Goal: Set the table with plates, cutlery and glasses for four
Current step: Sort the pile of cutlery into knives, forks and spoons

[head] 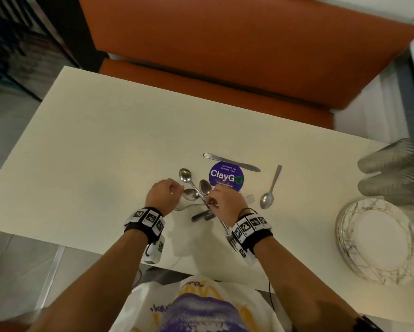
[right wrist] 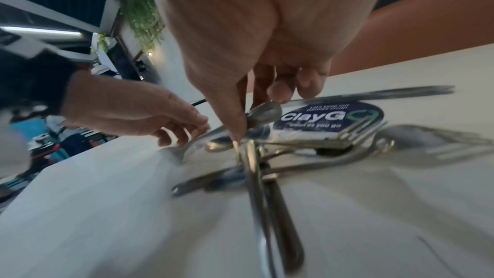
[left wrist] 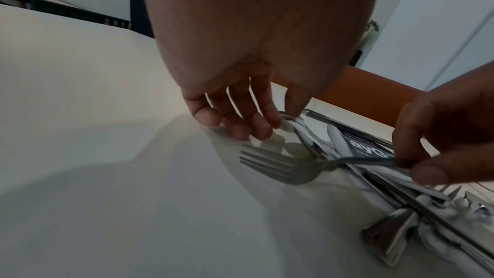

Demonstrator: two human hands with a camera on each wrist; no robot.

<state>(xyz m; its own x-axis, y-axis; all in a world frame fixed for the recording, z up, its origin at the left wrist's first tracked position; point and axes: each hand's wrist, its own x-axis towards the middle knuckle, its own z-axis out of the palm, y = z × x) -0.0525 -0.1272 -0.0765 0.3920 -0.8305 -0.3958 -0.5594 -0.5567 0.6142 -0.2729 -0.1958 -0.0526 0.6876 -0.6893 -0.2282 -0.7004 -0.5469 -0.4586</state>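
Both hands work over a heap of cutlery [head: 198,200] near the middle of the cream table [head: 105,140]. Left hand [head: 164,196] hangs with fingers extended downward, its fingertips [left wrist: 256,132] touching the bowl of a spoon [left wrist: 291,124] at the heap's left edge; whether it actually grips that spoon cannot be told. Right hand [head: 226,203] pinches the handle of a fork [left wrist: 278,166] between thumb and forefinger; in the left wrist view this fork's long axis runs roughly level across the frame, tines pointing away from the right hand toward the left one. Several spoons in the heap lie with bowls toward the far side of the table and handles slanting back toward the person. Beyond the heap a table knife [head: 232,162] lies crosswise along the far edge of a round purple ClayGo sticker [head: 226,176]. To the right, apart from the heap, a single spoon [head: 270,188] lies with its bowl toward the person and handle angled away. Farther right, near the table's end, sits a stack of marbled plates [head: 378,240], with clear glasses [head: 392,168] just beyond it. An orange bench [head: 225,56] runs along the far side.
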